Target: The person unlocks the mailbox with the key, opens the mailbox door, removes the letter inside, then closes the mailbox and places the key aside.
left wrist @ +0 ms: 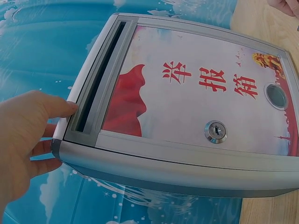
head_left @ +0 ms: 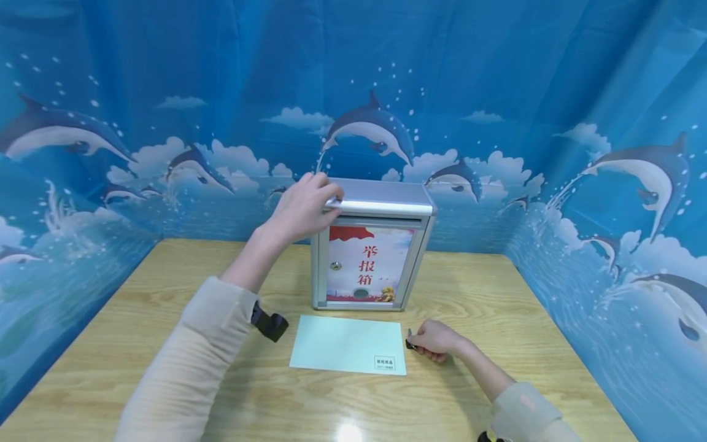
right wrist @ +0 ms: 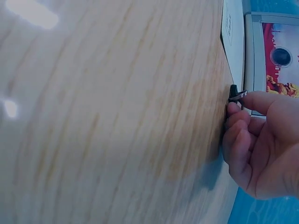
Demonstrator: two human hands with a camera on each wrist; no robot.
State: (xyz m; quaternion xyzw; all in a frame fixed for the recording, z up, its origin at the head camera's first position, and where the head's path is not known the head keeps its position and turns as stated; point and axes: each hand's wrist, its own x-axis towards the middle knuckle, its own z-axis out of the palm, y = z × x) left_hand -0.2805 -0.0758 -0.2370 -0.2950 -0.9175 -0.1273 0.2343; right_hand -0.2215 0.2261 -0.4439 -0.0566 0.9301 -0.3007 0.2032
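Observation:
A silver metal letter box point(head_left: 386, 195) with red Chinese lettering on its front panel stands upright on the table. My left hand point(head_left: 305, 205) grips its top left corner, thumb on the front edge beside the slot point(left wrist: 100, 77) and fingers round the top. On the door sits a round lock point(left wrist: 216, 131), its keyhole bare. Just above the table, right of a pale green envelope point(head_left: 348, 344), my right hand point(head_left: 436, 339) pinches a small key point(right wrist: 238, 96) with a black head between thumb and finger. The fingers hide part of the key.
The envelope lies flat in front of the box, its printed corner towards my right hand. The wood-grain table point(head_left: 265, 405) meets a blue dolphin-print curtain point(head_left: 232, 123) behind the box and at both sides.

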